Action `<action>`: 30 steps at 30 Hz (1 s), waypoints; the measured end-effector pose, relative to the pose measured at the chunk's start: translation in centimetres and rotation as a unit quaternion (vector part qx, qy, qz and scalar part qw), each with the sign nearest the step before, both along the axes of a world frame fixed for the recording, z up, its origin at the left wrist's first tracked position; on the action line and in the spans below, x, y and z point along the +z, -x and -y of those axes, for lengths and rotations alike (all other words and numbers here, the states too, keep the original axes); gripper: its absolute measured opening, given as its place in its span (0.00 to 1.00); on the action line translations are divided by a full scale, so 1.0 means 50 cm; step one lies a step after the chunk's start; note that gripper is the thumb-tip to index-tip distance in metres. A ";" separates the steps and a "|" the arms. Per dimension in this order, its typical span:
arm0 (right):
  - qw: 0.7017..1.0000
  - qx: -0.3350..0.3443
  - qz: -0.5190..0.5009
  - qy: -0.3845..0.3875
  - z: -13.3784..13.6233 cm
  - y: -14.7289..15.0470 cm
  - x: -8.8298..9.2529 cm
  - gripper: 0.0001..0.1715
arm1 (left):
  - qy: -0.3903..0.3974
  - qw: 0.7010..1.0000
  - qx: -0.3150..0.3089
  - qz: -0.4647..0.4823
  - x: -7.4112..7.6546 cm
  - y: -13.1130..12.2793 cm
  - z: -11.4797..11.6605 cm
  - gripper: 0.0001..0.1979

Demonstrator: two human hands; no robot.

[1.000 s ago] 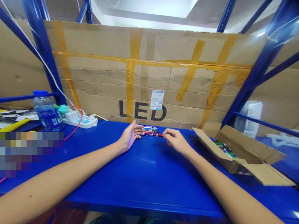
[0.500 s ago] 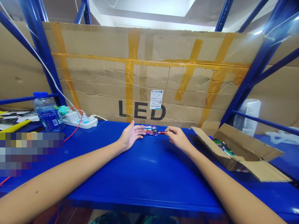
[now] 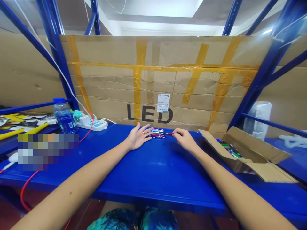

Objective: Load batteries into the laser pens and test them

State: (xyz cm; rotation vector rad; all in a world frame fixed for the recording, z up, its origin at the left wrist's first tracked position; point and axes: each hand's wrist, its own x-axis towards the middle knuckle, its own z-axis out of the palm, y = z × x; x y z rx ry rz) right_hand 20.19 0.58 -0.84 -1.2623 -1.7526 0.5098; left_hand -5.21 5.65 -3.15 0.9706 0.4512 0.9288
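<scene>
Several pens (image 3: 158, 133) in mixed colours lie side by side in a row on the blue table (image 3: 153, 169), near its back edge. My left hand (image 3: 139, 136) is open at the left end of this row, palm turned inward and fingers spread by the pen ends. Between the fingertips of my right hand (image 3: 182, 139) is a red pen (image 3: 169, 134), held level with one end pointing left at the row. A small gap shows between that pen and the others. The part of the red pen inside my fingers is hidden.
At the right stands an opened cardboard box (image 3: 249, 153) with more pens inside. A plastic bottle (image 3: 64, 116) and a white power strip (image 3: 97, 125) are at the left. A large cardboard sheet (image 3: 107, 86) rises behind the table between blue posts.
My right hand has drawn the red pen slightly away from the row, opening a gap. My left hand's fingers have spread. The camera view has shifted left.
</scene>
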 end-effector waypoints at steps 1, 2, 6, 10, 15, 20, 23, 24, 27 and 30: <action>1.000 -0.001 0.005 -0.004 0.001 0.000 0.001 0.12 | 0.000 1.000 -0.004 0.000 0.000 0.001 -0.001 0.37; 1.000 -0.002 0.009 -0.008 0.001 0.000 0.001 0.12 | 0.001 1.000 -0.007 0.001 0.000 0.002 -0.001 0.37; 0.999 -0.005 0.031 -0.028 0.000 -0.003 0.001 0.11 | 0.005 1.000 -0.004 0.005 0.003 0.003 -0.002 0.36; 0.997 -0.021 0.060 -0.053 -0.003 -0.007 0.000 0.11 | -0.004 1.000 0.001 0.012 0.003 0.006 -0.004 0.37; 0.993 -0.048 0.080 -0.067 0.002 -0.009 0.007 0.13 | -0.014 1.000 -0.023 0.005 0.002 0.012 -0.002 0.38; 0.990 -0.055 0.098 -0.085 0.004 -0.009 0.008 0.12 | -0.028 0.999 -0.031 -0.010 0.006 0.013 0.002 0.39; 0.990 -0.059 0.091 -0.093 0.003 -0.010 0.009 0.12 | -0.037 0.998 -0.041 -0.027 0.010 0.015 0.004 0.40; 0.990 -0.059 0.088 -0.095 0.004 -0.010 0.010 0.12 | -0.040 0.998 -0.043 -0.033 0.010 0.016 0.004 0.40; 0.990 -0.059 0.085 -0.099 0.006 -0.009 0.011 0.12 | -0.045 0.997 -0.042 -0.047 0.010 0.017 0.002 0.41; 0.989 -0.059 0.088 -0.106 0.006 -0.009 0.012 0.12 | -0.043 0.997 -0.037 -0.054 0.007 0.017 -0.002 0.42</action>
